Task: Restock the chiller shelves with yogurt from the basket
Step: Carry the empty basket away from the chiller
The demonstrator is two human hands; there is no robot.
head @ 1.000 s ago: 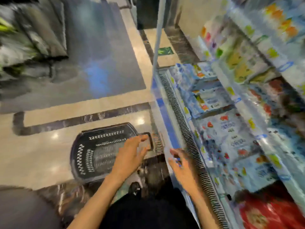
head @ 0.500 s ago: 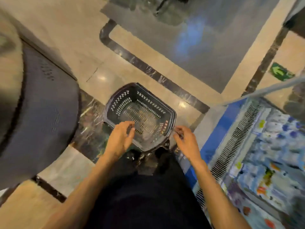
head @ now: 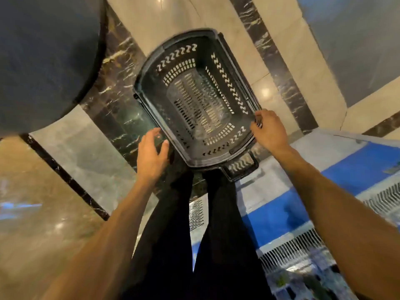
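The basket (head: 225, 83) is seen lying on the marble floor (head: 216, 14) at twelve o'clock from the feet, with the blue base of the chiller (head: 346, 169) at about four o'clock. No yogurt is seen inside it; the slotted bottom shows bare, so it is judged to be light. The black plastic walls are pierced all over and are expected to be stiff, with a little flex when lifted from one side only. The right hand (head: 270, 131) is curled on the rim at the basket's four o'clock. The left hand (head: 151, 154) is held open with spread fingers at the seven o'clock corner; contact there cannot be told. A hold at both long rims, or at the end handle (head: 242, 167), is judged best.
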